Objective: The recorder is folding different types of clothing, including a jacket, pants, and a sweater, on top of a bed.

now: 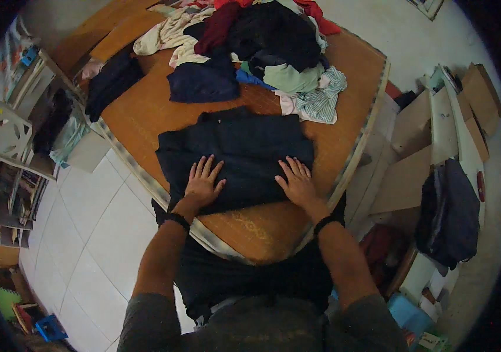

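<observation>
A black garment (241,145) lies partly folded and fairly flat on the brown tabletop (250,233) in front of me. My left hand (204,178) rests palm down on its left part, fingers spread. On the right part lies my right hand (295,178), also palm down with the fingers apart. Neither hand grips the cloth. Just beyond the garment sits a folded navy cloth (204,81). Whether the black piece is a shirt or trousers cannot be told.
A heap of mixed clothes (272,35) covers the table's far end. Another dark folded garment (114,83) lies at the left edge. White shelving (8,132) stands left on the tiled floor (87,220). Cardboard boxes (409,176) and a dark bag (448,215) are at right.
</observation>
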